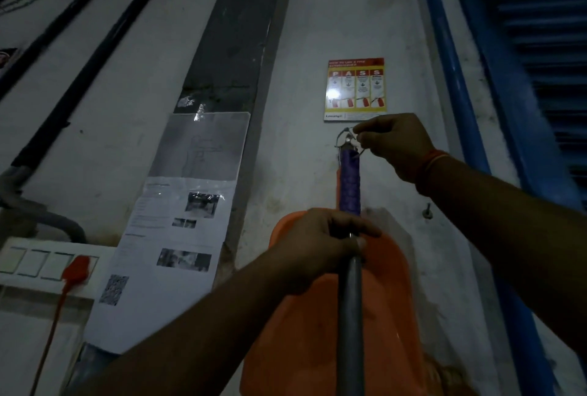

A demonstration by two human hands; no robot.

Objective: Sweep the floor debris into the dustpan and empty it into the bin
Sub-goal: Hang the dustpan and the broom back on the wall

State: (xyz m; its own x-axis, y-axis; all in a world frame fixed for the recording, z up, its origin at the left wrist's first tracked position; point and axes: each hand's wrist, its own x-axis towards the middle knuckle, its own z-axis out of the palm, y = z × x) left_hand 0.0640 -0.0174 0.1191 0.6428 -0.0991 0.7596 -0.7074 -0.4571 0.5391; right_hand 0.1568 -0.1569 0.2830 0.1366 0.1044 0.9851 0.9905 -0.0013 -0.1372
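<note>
Orange plastic dustpan (386,316) hanging flat against wall, lower centre of frame, grey-shafted broom handle (350,316) with purple grip upright before it

L hand (320,246) mid-frame, lower centre, fingers curled tight, forearm running in from bottom left. R hand (394,144) higher, right of centre, fingertips pinched together, forearm entering from right edge, wrist bent.
</note>
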